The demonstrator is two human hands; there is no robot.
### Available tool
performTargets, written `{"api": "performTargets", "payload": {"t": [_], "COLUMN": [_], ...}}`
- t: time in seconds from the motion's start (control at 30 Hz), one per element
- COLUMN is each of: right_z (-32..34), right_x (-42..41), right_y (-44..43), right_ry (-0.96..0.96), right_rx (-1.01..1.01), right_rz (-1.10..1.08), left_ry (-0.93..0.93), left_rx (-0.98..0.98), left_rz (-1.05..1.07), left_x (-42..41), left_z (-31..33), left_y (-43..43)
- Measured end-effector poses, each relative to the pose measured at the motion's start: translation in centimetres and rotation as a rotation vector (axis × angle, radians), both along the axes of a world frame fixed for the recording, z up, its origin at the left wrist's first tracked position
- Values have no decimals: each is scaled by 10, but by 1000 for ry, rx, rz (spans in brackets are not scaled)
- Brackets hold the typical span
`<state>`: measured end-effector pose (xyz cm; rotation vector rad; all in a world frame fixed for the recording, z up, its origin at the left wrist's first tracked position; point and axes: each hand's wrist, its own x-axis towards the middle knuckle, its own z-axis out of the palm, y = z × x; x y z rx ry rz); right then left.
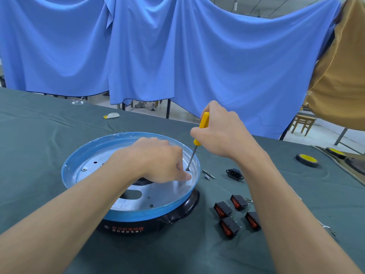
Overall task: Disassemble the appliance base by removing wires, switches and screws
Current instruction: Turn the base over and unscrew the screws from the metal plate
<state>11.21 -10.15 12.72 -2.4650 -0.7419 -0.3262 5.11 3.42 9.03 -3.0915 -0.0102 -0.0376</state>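
Yellow-handled screwdriver (197, 141), blue-rimmed silver dish (138, 214) on a black base (177, 214), black switches (223, 209) with red rockers, dark green tablecloth (49, 135), plain blue curtain (177, 56).

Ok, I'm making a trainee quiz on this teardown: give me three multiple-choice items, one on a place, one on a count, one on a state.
1. Where do the removed switches lie? A) on the cloth, right of the appliance base B) inside the base C) in a hand
2. How many switches are there? A) two B) four C) six
3. The screwdriver is: A) lying flat B) gripped by the right hand, tip on a screw C) stuck in tape
Key: 1 A, they sit on the cloth beside the base; 2 B, four red ones show; 3 B, the hand grips its yellow handle.
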Motion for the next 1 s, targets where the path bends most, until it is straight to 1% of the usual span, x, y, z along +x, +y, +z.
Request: {"api": "performTargets", "payload": {"t": [0.1,0.33,0.57,0.73,0.87,0.93,1.0], "right_z": [1,-2,-3,-2,-4,-4,-3], "right_x": [-4,-3,2,5,4,4,5], "right_y": [-1,0,0,-1,1,1,1], "right_ry": [-6,-114,-185,-184,-217,-239,-209], "right_rx": [-36,-61,-71,-14,81,81,71], "right_rz": [3,9,133,190,212,202,184], "left_ry": [-1,-7,-16,-19,-14,-15,-13], "left_rx": [-2,8,10,12,7,11,11], "left_rz": [-2,-6,-7,-8,-20,-24,-21], "left_x": [-1,-1,-1,-1,-1,-1,0], "left_z": [0,0,0,0,0,0,0], "left_y": [0,0,0,-1,0,0,0]}}
